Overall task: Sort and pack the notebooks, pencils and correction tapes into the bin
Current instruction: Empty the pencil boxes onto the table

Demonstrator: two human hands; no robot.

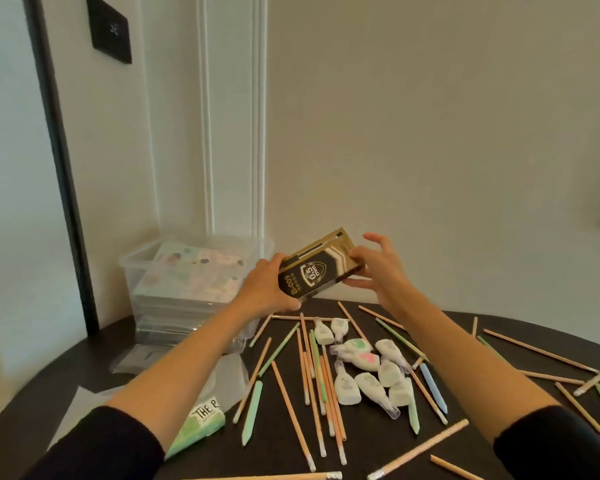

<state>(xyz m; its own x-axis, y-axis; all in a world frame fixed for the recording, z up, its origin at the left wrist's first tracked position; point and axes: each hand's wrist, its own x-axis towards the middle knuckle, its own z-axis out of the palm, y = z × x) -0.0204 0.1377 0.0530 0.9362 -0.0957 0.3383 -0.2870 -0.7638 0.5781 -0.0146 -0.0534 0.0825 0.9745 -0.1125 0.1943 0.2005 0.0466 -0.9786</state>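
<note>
**Box in 2 hands, pencils still unpacked**

Left hand [265, 287] grips one end of the black-gold box [317, 268], fingers wrapped. Right hand [378, 271] pinches the other end, spare fingers splayed. The box is held above the table [440, 323], beside the bin [136, 289], which has notebooks [194, 271] stacked inside. Pencils [291, 410] and correction tapes [364, 362] lie loose. Likely next: open the box, gather pencils.
</note>
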